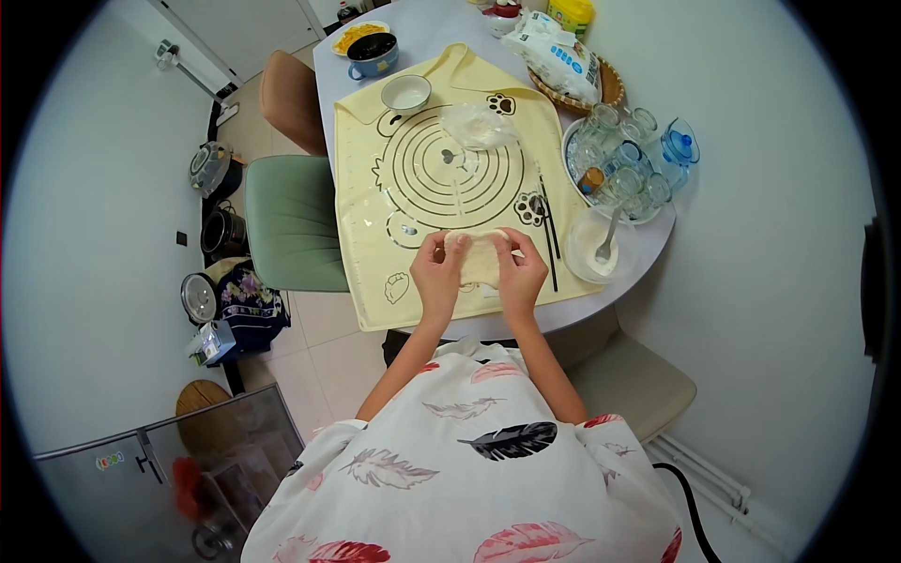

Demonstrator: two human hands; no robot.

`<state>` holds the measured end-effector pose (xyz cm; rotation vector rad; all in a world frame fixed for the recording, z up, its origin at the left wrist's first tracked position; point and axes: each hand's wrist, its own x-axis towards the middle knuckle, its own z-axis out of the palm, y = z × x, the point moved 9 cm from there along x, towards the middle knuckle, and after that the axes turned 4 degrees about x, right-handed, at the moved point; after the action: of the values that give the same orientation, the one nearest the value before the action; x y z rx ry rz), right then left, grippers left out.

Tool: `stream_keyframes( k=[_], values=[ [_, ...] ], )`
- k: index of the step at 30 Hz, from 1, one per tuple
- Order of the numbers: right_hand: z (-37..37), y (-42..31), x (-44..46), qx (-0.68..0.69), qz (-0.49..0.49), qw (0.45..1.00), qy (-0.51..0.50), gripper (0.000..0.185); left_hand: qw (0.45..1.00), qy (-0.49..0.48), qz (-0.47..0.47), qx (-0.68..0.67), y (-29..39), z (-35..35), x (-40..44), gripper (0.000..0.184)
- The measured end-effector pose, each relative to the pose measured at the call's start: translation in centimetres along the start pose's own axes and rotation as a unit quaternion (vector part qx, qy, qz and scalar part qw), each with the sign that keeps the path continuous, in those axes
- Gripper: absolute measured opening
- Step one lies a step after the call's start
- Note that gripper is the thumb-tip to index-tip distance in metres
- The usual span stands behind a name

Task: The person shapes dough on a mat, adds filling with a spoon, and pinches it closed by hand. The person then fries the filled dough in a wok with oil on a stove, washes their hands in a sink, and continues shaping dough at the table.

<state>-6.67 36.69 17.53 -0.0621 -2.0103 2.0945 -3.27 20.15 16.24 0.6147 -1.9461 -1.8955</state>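
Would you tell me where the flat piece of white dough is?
The dough is near the head view's centre, held between the left hand and right hand, over the near side of the pale yellow mat.

The mat [368, 263] gives the hands [437, 277] room leftward; chopsticks [549, 239] and a bowl [575, 266] obstruct the right, a plastic bag [481, 128] ahead.

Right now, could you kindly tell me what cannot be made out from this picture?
- Dough's underside: head view, turned away; left hand and right hand cover its sides.
- Contents of the clear bag: head view, obscured by crumpled, shiny film.
- Yellow tub's top: head view, cut off by the upper edge.
- Basket's bottom: head view, hidden by the white pack.
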Motion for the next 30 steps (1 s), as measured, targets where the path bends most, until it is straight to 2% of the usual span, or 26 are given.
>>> stream_keyframes(
  k=[4, 5, 6, 7, 8, 9, 10, 11, 13, 14, 15, 17, 18, 19, 21, 22, 23, 25, 26, 28, 29, 30],
  values=[
    [-0.4, 0.3, 0.4, 0.008, 0.016, 1.0, -0.003, 0.013, 0.999, 0.017, -0.021, -0.022, 0.1, -0.5, 0.1, 0.02],
    [-0.5, 0.0, 0.5, 0.008, 0.016, 1.0, -0.003, 0.013, 0.999, -0.025, -0.023, 0.026, -0.7, -0.2, 0.5, 0.027],
    [-0.4, -1.2, 0.7, -0.055, -0.033, 0.998, -0.022, 0.012, 0.995, -0.066, -0.024, 0.075, -1.4, 0.3, 0.7, 0.034],
    [0.0, -2.4, 0.7, -0.118, -0.083, 0.989, -0.041, 0.011, 0.995, -0.066, -0.024, 0.075, -2.1, 0.4, 0.8, 0.034],
    [0.2, -2.6, 0.7, -0.118, -0.083, 0.989, -0.041, 0.011, 0.988, -0.116, -0.099, 0.005, -3.8, 1.5, 0.5, 0.049],
    [0.6, -3.9, 0.4, -0.134, -0.146, 0.979, -0.043, 0.013, 0.969, -0.165, -0.172, -0.064, -5.3, 2.6, 0.0, 0.066],
    [1.0, -5.1, 0.0, -0.15, -0.209, 0.965, -0.044, 0.014, 0.937, -0.232, -0.252, -0.059, -6.9, 3.3, -1.0, 0.079],
    [0.8, -5.4, 0.1, -0.151, -0.209, 0.965, -0.043, 0.014, 0.937, -0.233, -0.252, -0.059, -6.5, 3.3, -1.2, 0.079],
    [3.1, -7.1, -1.5, -0.296, -0.354, 0.875, -0.15, 0.02, 0.862, -0.286, -0.329, -0.259, -5.3, 4.9, -2.9, 0.076],
    [4.0, -6.3, -1.9, -0.316, -0.319, 0.865, -0.226, 0.023, 0.841, -0.311, -0.301, -0.326, -4.5, 5.0, -2.7, 0.069],
    [3.9, -6.6, -2.4, -0.314, -0.318, 0.865, -0.227, 0.023, 0.842, -0.309, -0.302, -0.325, -4.7, 4.5, -2.4, 0.069],
    [4.8, -8.7, -4.9, -0.308, -0.412, 0.803, -0.303, 0.024, 0.905, -0.24, -0.248, -0.249, -4.5, 2.7, -0.5, 0.052],
    [4.5, -9.7, -5.0, -0.275, -0.4, 0.821, -0.301, 0.023, 0.906, -0.232, -0.24, -0.259, -2.8, 2.4, -0.5, 0.042],
    [4.4, -9.5, -4.9, -0.276, -0.4, 0.821, -0.301, 0.023, 0.906, -0.232, -0.24, -0.259, -3.3, 2.3, -0.3, 0.042],
    [2.1, -7.3, -2.4, -0.213, -0.249, 0.922, -0.206, 0.025, 0.915, -0.209, -0.215, -0.271, -3.5, 2.0, 0.2, 0.04],
    [1.0, -5.0, -1.1, -0.18, -0.136, 0.962, -0.152, 0.027, 0.915, -0.207, -0.219, -0.268, -3.7, 2.0, -0.1, 0.039],
    [1.2, -3.7, -0.8, -0.181, -0.136, 0.962, -0.15, 0.027, 0.915, -0.208, -0.22, -0.268, -3.8, 2.1, -0.2, 0.039],
    [1.5, 0.9, 0.4, -0.074, 0.0, 0.986, -0.148, 0.028, 0.932, -0.254, -0.197, -0.167, -3.8, 2.6, -0.6, 0.043],
    [2.3, 1.5, 0.4, -0.023, 0.025, 0.984, -0.177, 0.026, 0.932, -0.255, -0.197, -0.167, -3.2, 2.7, -0.8, 0.043],
    [2.4, 2.4, 0.1, -0.013, 0.062, 0.98, -0.186, 0.026, 0.954, -0.206, -0.217, 0.031, -3.2, 1.5, -1.0, 0.037],
    [2.6, 3.0, -0.2, -0.005, 0.099, 0.975, -0.197, 0.025, 0.954, -0.204, -0.216, 0.031, -2.7, 1.6, -1.1, 0.037],
    [2.9, 2.9, -0.5, -0.004, 0.099, 0.975, -0.199, 0.025, 0.97, -0.183, -0.146, 0.067, -1.1, 1.3, -0.7, 0.033]
  ],
)
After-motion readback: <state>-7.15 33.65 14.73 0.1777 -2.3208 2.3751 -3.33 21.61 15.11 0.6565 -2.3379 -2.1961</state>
